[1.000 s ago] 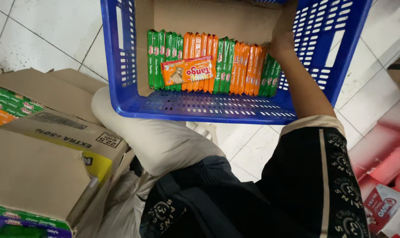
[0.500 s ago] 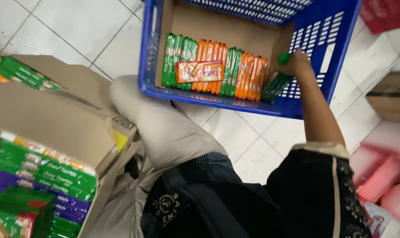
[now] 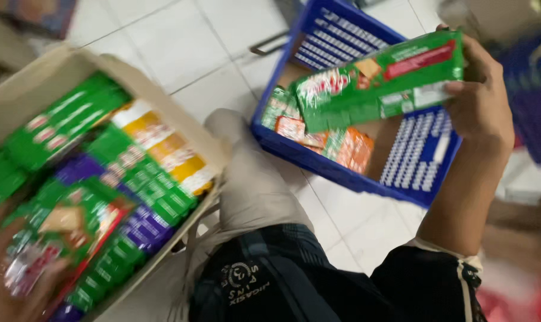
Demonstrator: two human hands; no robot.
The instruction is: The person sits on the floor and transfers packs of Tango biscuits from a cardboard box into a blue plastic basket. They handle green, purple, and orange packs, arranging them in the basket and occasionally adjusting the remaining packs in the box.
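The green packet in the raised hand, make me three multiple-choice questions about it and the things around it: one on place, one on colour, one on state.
1. Where are the remaining orange and green packets stored?
A. in the blue basket
B. on a shelf
C. loose on the floor

2. What colour is the basket?
A. red
B. blue
C. yellow

3. How is the green packet held?
A. lying flat on the tiles
B. gripped in the right hand, up in the air
C. tucked under an arm

Answers:
1 A, they stand in a row inside the basket.
2 B, its slotted walls are blue.
3 B, the right hand wraps around one end, above the basket. Beside the knee, a cardboard box holds more packets.
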